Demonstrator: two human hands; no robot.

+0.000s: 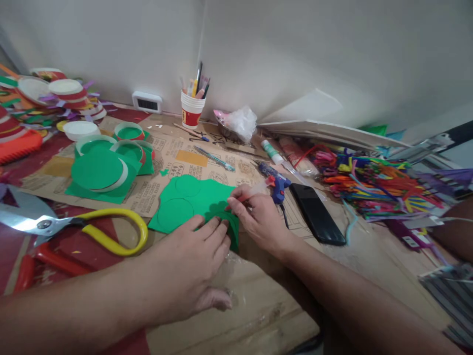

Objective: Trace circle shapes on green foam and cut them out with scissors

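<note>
The left hand (197,254) rests open at the near edge of the green sheet (207,192) — on it are drawn circles (175,213). The right hand (264,219) grips a pen (260,187) over this sheet, which lies between scissors (55,223) and phone (318,213).

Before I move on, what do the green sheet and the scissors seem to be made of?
Green sheet: matte paper or thin foam, judging by its even, shineless colour. Scissors: blades apparently polished metal, grey and gleaming; handles probably plastic, smooth yellow and red.
</note>
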